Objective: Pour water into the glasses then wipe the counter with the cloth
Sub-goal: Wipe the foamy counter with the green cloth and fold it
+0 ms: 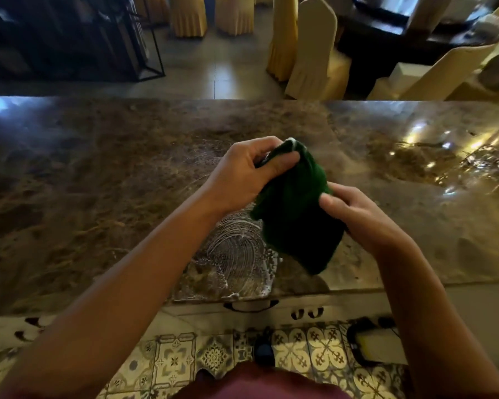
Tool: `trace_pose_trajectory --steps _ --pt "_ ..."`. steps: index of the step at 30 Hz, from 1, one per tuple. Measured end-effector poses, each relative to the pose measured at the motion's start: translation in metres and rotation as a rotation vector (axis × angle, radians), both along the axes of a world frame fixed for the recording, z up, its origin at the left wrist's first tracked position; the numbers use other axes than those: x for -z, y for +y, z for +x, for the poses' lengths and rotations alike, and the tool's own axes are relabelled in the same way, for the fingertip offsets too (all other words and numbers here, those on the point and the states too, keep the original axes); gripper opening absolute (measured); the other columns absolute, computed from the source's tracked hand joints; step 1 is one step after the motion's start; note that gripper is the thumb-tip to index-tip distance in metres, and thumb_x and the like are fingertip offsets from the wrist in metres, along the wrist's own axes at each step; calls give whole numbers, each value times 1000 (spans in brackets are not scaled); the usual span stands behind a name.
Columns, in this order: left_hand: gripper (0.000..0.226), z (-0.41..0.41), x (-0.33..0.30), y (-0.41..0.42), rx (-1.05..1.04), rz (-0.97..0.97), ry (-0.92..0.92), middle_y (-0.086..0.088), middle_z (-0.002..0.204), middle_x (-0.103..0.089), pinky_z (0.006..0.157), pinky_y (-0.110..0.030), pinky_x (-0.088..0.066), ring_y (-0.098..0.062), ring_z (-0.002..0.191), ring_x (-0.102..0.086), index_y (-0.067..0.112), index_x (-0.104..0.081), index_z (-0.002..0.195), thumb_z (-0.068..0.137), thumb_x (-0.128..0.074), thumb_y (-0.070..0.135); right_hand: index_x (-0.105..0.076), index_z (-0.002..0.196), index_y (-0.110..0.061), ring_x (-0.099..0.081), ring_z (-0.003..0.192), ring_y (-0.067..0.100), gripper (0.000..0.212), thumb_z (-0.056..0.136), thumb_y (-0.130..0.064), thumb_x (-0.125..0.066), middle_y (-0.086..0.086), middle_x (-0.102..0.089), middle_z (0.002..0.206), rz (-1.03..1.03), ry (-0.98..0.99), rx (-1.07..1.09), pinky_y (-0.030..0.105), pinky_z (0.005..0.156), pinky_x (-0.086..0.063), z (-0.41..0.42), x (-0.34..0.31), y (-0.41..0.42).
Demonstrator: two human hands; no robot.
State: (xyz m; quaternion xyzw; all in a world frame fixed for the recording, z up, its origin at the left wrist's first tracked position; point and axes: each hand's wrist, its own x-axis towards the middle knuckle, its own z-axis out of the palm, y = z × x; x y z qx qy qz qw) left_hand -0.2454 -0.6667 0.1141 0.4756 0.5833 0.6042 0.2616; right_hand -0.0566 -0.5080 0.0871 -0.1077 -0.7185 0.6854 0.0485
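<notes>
Holding the green cloth (294, 208) lifted off the counter (98, 182), right hand (360, 214) pinching its near edge, left hand (242, 174) gripping its far top corner. Risking drips onto the foamy smear (236, 251) beneath, likely leaving streaks. Showing no glasses farther along, only glare.

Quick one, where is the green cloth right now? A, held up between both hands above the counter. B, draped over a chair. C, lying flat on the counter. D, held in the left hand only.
A: the left hand grips the top of the green cloth and the right hand pinches its side, so it hangs above the wet, streaked counter.
</notes>
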Motion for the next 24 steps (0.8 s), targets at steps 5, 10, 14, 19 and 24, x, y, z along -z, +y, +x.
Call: trace_pose_trajectory --steps 5,10,14,19,24 --pt "19 7 22 41 -69 58 -291 3 92 -71 82 -27 -57 -11 90 -68 26 -75 94 103 -58 27 -69 124 -3 -73 102 26 42 94 -31 -77 11 -75 112 81 122 131 36 84 -60 6 20 41" --pt "23 14 50 67 -336 -16 -74 6 89 -69 74 -25 -55 -7 85 -65 24 -71 97 106 -51 31 -72 114 -17 -62 121 19 27 95 -36 -70 3 -63 126 566 297 334 39 104 -52 2 12 58" --pt "33 35 49 77 -330 -17 -39 20 100 -74 83 -16 -52 2 100 -68 32 -70 107 105 -44 53 -68 121 -16 -64 123 21 27 95 -24 -72 7 -67 129 534 400 442 37 105 -53 3 6 64" --pt "25 61 52 99 -251 -76 -36 19 99 -76 78 -18 -55 1 99 -71 33 -65 109 89 -71 48 -70 116 -21 -67 120 21 28 91 -31 -78 5 -70 127 414 357 470 44 102 -57 1 4 79" --pt "26 63 56 111 -300 -104 -233 -16 103 -77 84 -48 -58 -30 102 -73 13 -74 100 95 -64 37 -60 141 -14 -67 124 33 58 87 -28 -77 13 -69 134 -164 254 272 51 104 -57 11 28 90"
